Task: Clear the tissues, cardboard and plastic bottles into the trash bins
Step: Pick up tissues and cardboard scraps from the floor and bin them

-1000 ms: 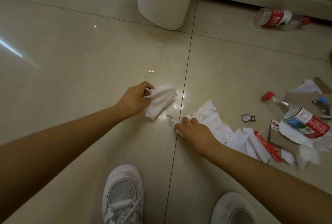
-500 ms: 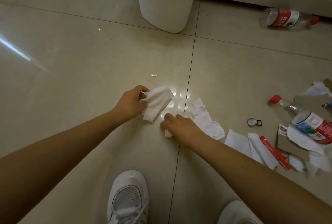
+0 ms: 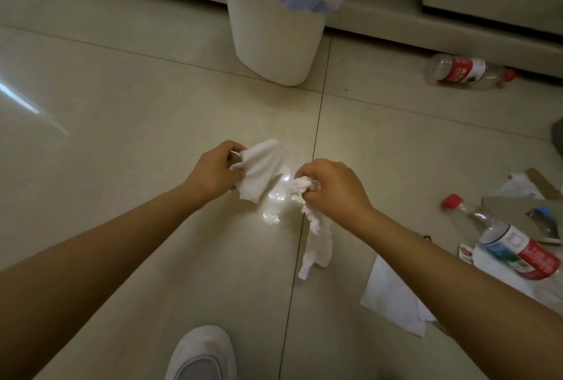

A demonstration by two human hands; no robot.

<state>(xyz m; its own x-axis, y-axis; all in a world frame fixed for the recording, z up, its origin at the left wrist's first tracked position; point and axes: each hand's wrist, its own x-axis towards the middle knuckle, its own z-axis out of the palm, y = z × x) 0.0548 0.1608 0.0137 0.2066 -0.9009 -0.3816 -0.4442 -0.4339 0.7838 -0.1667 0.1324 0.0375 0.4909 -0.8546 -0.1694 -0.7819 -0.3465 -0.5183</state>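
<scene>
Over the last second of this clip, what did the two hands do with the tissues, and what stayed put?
The right hand went from pressing on a tissue on the floor to gripping it and lifting it; the crumpled tissue now dangles from its fist. The left hand kept holding its own white tissue. The trash bin, bottles and cardboard on the right lie untouched.

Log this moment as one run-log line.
left hand: holds tissue | right hand: holds crumpled tissue | trash bin: ahead | bottles, cardboard: on floor
</scene>
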